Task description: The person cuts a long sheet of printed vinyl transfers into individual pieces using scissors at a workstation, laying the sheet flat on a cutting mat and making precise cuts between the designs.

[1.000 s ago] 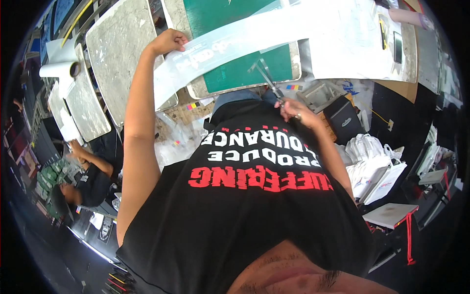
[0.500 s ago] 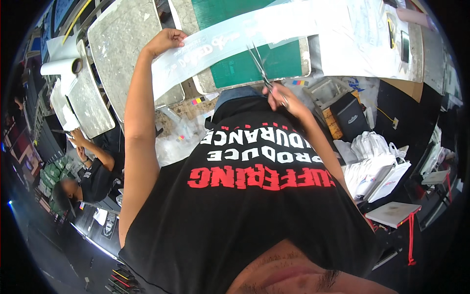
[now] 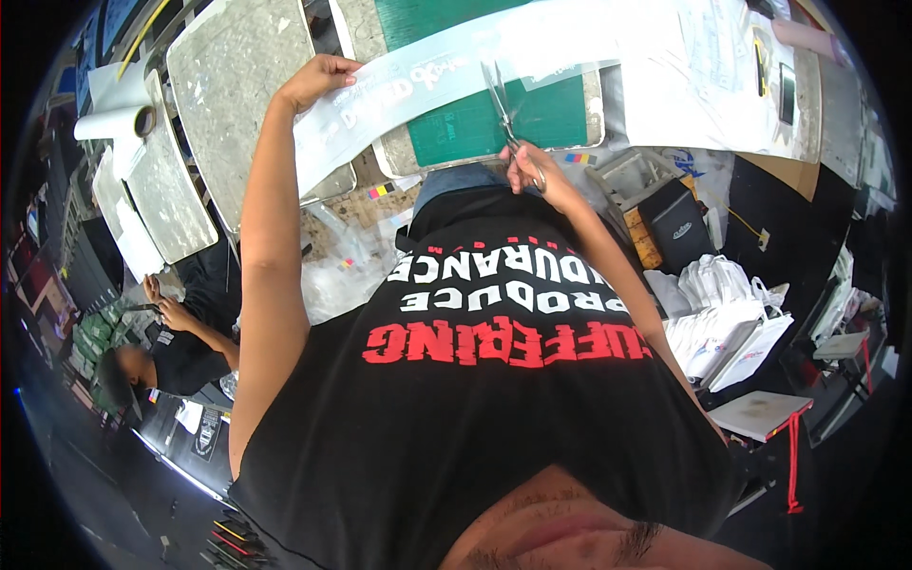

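Whitish, see-through film forms the long printed strip (image 3: 385, 99), which slants over the green mat (image 3: 446, 135) on the table (image 3: 393, 160); its long axis climbs from beyond the table's left edge toward the right edge, where it meets white sheets (image 3: 698, 100). At the table's left edge, the left hand (image 3: 318, 82) has its fingers pinched narrow on the far side of the strip. The right hand (image 3: 534, 169) sits by the table's near edge, fingers curled round the handles of the scissors (image 3: 506, 122). From those fingers the strip lies ahead, away from the body, and the slightly parted blades point that way, steeply crosswise to its long axis. Their tips overlap the strip; whether film runs between them, I cannot tell.
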Demonstrator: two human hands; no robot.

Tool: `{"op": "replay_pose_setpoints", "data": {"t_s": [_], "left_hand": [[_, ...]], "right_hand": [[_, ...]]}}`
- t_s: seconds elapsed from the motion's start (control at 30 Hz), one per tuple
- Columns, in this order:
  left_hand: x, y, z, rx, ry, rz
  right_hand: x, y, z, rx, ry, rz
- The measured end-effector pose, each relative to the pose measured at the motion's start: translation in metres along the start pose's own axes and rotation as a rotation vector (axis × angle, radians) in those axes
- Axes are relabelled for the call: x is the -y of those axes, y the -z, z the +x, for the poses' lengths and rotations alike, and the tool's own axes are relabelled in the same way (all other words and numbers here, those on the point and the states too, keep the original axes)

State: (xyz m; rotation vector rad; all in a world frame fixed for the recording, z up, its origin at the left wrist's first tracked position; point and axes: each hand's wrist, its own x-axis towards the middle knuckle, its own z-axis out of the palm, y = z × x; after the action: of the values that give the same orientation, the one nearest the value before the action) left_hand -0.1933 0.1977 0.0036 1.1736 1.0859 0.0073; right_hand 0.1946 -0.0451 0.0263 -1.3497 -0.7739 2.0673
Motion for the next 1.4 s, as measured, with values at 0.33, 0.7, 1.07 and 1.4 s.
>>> {"op": "replay_pose_setpoints", "data": {"t_s": [0.33,0.7,1.07,1.4], "left_hand": [[-0.011,0.002,-0.006,0.015,-0.017,-0.134],[-0.012,-0.013,-0.009,-0.19,-0.025,0.231],[-0.009,-0.023,-0.005,-0.214,-0.077,0.205],[-0.012,-0.015,-0.007,-0.177,-0.103,0.25]], "right_hand": [[-0.009,0.003,0.002,0.275,-0.058,0.181],[0.006,0.0,0.018,-0.151,0.007,-0.239],[0.02,0.007,0.031,-0.153,-0.058,-0.294],[0.051,0.009,0.055,-0.114,-0.15,-0.288]]}}
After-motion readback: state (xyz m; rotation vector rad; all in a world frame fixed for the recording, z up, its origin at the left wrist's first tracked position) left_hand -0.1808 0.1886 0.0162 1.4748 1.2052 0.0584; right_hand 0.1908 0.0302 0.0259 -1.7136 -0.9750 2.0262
